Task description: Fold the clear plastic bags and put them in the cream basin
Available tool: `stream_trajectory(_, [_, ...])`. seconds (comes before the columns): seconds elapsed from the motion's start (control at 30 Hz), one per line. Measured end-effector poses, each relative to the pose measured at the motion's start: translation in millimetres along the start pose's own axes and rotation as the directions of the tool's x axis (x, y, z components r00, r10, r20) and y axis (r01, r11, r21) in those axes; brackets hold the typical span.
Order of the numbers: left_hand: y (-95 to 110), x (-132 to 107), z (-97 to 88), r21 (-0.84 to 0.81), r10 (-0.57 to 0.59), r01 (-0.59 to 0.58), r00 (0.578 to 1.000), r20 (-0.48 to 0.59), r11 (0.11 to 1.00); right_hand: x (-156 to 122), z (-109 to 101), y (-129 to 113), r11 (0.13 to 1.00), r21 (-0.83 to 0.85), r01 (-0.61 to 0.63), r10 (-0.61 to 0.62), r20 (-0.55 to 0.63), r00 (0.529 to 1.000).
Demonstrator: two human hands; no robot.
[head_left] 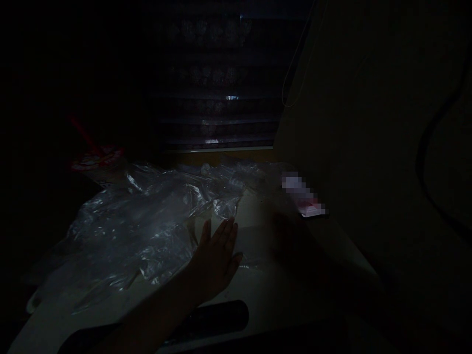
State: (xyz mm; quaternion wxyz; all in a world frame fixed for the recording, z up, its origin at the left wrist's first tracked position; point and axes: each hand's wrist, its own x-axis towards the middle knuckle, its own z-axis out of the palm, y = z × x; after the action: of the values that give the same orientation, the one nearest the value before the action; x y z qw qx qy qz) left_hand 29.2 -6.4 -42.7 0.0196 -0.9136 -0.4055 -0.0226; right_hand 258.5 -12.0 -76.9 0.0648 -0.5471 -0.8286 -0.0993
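The scene is very dark. One hand [217, 255] shows in the lower middle of the frame, its forearm entering from the lower left; which hand it is cannot be told for sure, though it reads as the left. It lies flat with fingers [226, 233] stretched out and slightly apart, its grip open and holding nothing, the palm pressed on the pale desk [280, 295] right at the edge of a large crumpled sheet of clear plastic [147, 226]. The plastic spreads across the middle left of the frame, catching faint highlights. Just below the hand lies a dark, elongated object [221, 317], too dim to identify. Right of centre sits a small blurred pink and white item [304, 196]. In the upper left is a reddish object [96, 156], unclear. Slatted blinds [221, 103] fill the upper middle. The other hand is out of view.
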Motion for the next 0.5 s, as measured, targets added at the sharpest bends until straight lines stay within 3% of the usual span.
stream_trajectory(0.1, [-0.2, 0.1, -1.3, -0.009, 0.007, -0.006, 1.0, 0.008, 1.0, 3.1, -2.8, 4.2, 0.997, -0.019, -0.075, 0.074, -0.021, 0.997])
stream_trajectory(0.2, [0.0, 0.5, -2.7, -0.02, 0.006, -0.006, 1.0, 0.017, 1.0, 13.3, -14.9, -3.8, 0.999, 0.009, -0.038, 0.039, -0.068, 0.997])
stream_trajectory(0.33, [0.6, 0.7, -1.4, -0.023, -0.002, 0.002, 1.0, -0.004, 1.0, 32.2, -31.1, -36.8, 0.984, 0.132, 0.115, -0.101, -0.112, 0.989])
stream_trajectory(0.5, [0.0, -0.4, 1.5, -0.035, 0.025, -0.026, 0.999, -0.039, 0.999, 47.6, -30.6, -71.8, 0.956, 0.262, 0.132, -0.124, -0.047, 0.991])
